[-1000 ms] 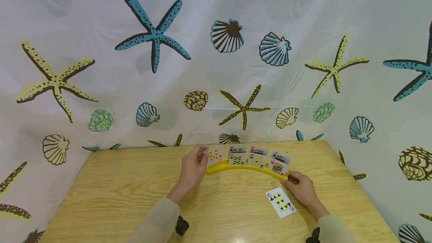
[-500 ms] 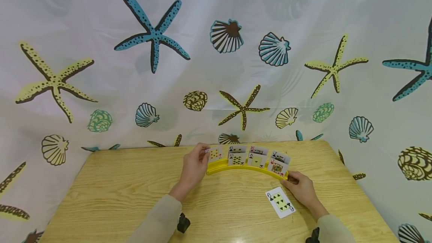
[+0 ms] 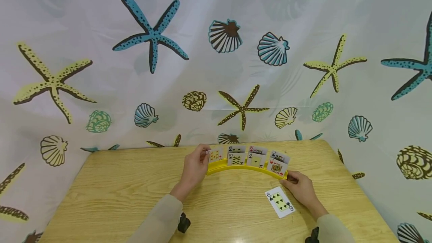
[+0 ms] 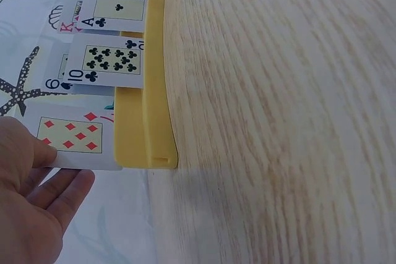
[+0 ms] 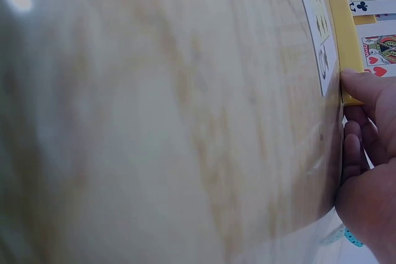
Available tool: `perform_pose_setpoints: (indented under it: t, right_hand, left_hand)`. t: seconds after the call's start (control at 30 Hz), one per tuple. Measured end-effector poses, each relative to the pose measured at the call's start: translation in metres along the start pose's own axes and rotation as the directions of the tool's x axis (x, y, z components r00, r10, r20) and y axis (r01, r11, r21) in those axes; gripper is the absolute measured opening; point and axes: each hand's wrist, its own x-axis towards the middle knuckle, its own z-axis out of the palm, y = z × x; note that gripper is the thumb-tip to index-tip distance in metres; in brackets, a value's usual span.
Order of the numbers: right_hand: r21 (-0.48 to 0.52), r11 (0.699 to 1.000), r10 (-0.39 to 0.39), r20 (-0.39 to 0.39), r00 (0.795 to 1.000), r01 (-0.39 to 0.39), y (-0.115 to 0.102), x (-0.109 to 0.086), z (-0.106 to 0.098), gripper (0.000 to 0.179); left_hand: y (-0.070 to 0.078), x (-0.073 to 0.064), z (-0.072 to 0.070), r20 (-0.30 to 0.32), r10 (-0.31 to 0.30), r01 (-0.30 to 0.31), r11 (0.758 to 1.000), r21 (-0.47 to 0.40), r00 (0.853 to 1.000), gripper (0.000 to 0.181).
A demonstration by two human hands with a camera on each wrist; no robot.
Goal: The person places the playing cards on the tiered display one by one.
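A curved yellow card holder [image 3: 222,167] stands at the back of the table with playing cards upright in two rows. My left hand [image 3: 195,164] pinches a diamonds card [image 3: 214,155] by its left edge, thumb in front, at the holder's left end. In the left wrist view that card [image 4: 71,134] stands behind the yellow front wall; whether its lower edge sits in a slot is hidden. My right hand [image 3: 301,188] grips the holder's right end, thumb on the front [image 5: 371,88]. Near it, a six of clubs [image 3: 280,202] lies face up on the table.
In the holder stand a ten of clubs [image 3: 237,159], an ace of clubs [image 3: 256,160] and a jack of hearts [image 3: 277,167], with further cards behind them. A shell-patterned cloth [image 3: 202,66] hangs just past the wooden table's [image 3: 135,183] back edge.
My left hand has shifted the diamonds card slightly back, so more of the yellow front wall shows before it. The right hand and the six of clubs have stayed in place.
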Motion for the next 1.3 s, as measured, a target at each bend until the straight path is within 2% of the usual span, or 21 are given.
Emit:
perform_pose_setpoints:
  t: [0.23,0.47,0.93,1.2,1.3]
  right_hand:
    - [0.002,1.000,-0.007,-0.003,1.000,0.007,0.0008,0.0009,0.0004,0.046]
    - [0.010,1.000,-0.008,-0.001,1.000,0.008,0.0001,0.0003,0.0003,0.046]
    - [-0.017,1.000,-0.005,-0.002,1.000,0.005,0.0005,0.0004,0.0009,0.048]
    - [-0.012,1.000,-0.005,-0.001,1.000,0.005,0.0004,-0.0005,0.0003,0.049]
    - [-0.009,1.000,-0.003,0.000,1.000,0.003,0.0013,-0.0002,0.0001,0.050]
  left_hand:
    - [-0.0011,-0.0010,0.0001,0.013,-0.007,0.007,1.000,0.011,1.000,0.017]
    - [-0.0024,-0.0011,0.0016,0.032,-0.052,0.051,0.999,0.014,0.998,0.016]
    - [-0.0006,0.0004,0.0023,0.026,-0.031,0.030,0.999,0.031,0.999,0.017]
    - [-0.0006,0.0004,0.0019,0.042,-0.061,0.061,0.998,0.019,0.997,0.022]
    - [-0.0013,-0.0002,0.0017,0.033,-0.048,0.048,0.999,0.016,0.998,0.026]
